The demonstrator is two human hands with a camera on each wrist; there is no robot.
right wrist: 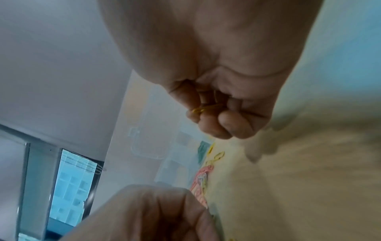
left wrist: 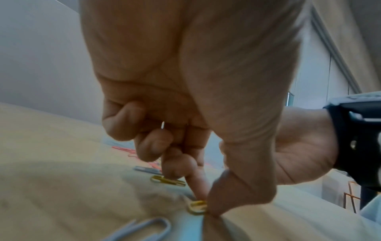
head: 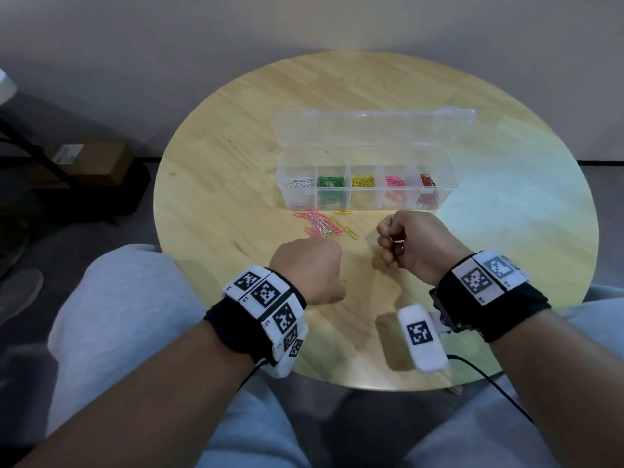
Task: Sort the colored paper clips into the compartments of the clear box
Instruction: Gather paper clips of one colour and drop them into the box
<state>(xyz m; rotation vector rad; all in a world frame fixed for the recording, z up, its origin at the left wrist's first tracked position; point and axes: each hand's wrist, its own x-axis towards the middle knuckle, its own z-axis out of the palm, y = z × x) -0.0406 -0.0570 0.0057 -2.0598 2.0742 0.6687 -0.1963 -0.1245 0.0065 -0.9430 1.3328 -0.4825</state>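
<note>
— What is the left hand (head: 305,265) doing?
— It is down on the round table (head: 216,184), forefinger and thumb pinching a yellow clip (left wrist: 197,207) that lies on the wood.
— And just beyond it?
— A loose heap of clips (head: 322,224), pink, white and yellow, lies in front of the clear box (head: 368,192), whose lid stands open; its compartments hold white, green, yellow, pink and red clips.
— The right hand (head: 410,244)?
— Raised above the table, fingers curled round a few yellow clips (right wrist: 206,108).
</note>
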